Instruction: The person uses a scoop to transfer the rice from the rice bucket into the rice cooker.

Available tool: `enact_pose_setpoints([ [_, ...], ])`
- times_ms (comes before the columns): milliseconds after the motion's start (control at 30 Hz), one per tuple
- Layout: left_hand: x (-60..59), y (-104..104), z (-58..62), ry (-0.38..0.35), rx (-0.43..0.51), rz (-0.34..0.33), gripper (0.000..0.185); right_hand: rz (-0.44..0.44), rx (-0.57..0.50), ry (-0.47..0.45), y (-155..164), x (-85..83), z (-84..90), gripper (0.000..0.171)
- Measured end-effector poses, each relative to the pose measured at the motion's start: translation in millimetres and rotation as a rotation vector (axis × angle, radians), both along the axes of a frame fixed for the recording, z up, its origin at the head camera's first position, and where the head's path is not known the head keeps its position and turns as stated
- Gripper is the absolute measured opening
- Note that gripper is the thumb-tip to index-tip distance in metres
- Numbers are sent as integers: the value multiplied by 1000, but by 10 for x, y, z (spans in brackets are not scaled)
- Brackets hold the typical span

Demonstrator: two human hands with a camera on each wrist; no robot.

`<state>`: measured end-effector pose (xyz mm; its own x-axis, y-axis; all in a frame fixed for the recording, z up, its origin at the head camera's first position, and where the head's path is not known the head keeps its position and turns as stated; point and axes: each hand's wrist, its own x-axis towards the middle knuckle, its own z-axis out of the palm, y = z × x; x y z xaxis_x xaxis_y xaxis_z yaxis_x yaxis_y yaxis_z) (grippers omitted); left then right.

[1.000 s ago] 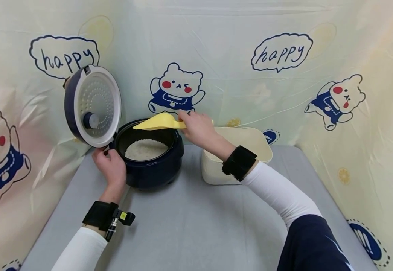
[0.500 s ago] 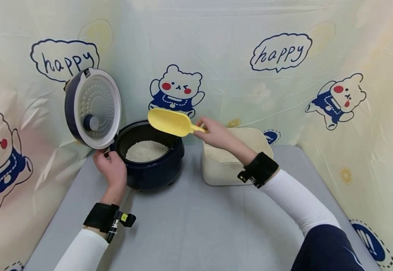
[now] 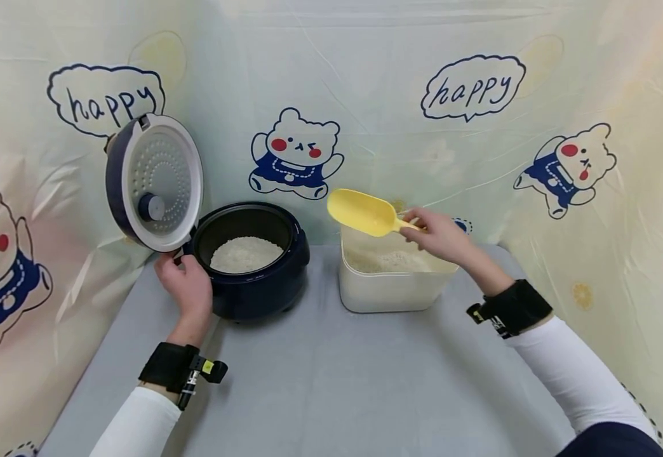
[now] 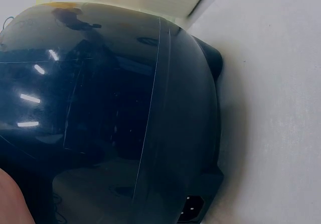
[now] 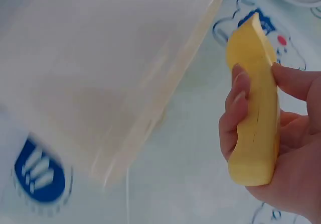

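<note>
Above the cream rice bin (image 3: 391, 295), right hand (image 3: 442, 236) gripped the empty yellow scoop (image 3: 366, 212); left hand (image 3: 185, 285) clasped the rice cooker (image 3: 257, 279). Refill stage; next: dip scoop into bin.

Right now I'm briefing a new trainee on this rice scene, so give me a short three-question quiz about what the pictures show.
1. True or false: the yellow scoop is held by the right hand above the cream container.
2. What does the left hand touch?
A. the cream container
B. the side of the dark blue rice cooker
C. the scoop
3. Fill in: the cooker's lid stands ____.

Key
1. True; the hand grips the scoop's handle.
2. B.
3. Open, tilted up at the cooker's left, with rice visible in the pot.
</note>
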<state>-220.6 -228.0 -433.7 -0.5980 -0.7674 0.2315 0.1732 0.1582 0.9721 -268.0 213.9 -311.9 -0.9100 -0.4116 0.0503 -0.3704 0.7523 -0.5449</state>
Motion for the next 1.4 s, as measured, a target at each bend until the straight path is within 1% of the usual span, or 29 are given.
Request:
enact_pose_setpoints([
  [67, 7, -8, 18, 3, -4, 6, 40, -30, 56, 40, 118, 14, 60, 35],
  [200, 3, -38, 70, 14, -7, 16, 39, -81, 142, 76, 267, 13, 248, 38],
  [333, -6, -50, 113, 16, 7, 8, 38, -106, 214, 61, 327, 24, 442, 38],
  [467, 0, -46, 131, 14, 20, 6, 38, -80, 307, 38, 334, 25, 511, 34],
  [633, 1, -41, 123, -1, 7, 11, 37, -39, 437, -20, 303, 7, 512, 30],
  [800, 8, -37, 85, 0, 3, 13, 37, -43, 546, -64, 226, -22, 497, 22],
  [933, 19, -35, 69, -4, 13, 7, 38, -65, 634, -32, 143, -43, 462, 10],
  [967, 19, -35, 68, -7, 9, 2, 38, -70, 660, -11, 123, -44, 447, 11],
  [1067, 16, -27, 68, -19, -20, -10, 39, -74, 742, 58, 79, -22, 386, 18],
  [1133, 16, -23, 61, -27, -30, -16, 39, -69, 786, 87, 51, -3, 336, 21],
  [1267, 21, -15, 26, -18, -35, -13, 38, -72, 828, 77, 0, 1, 242, 18],
  [1400, 19, -11, 28, -6, -44, -9, 35, -113, 833, 46, -10, -30, 203, 21],
])
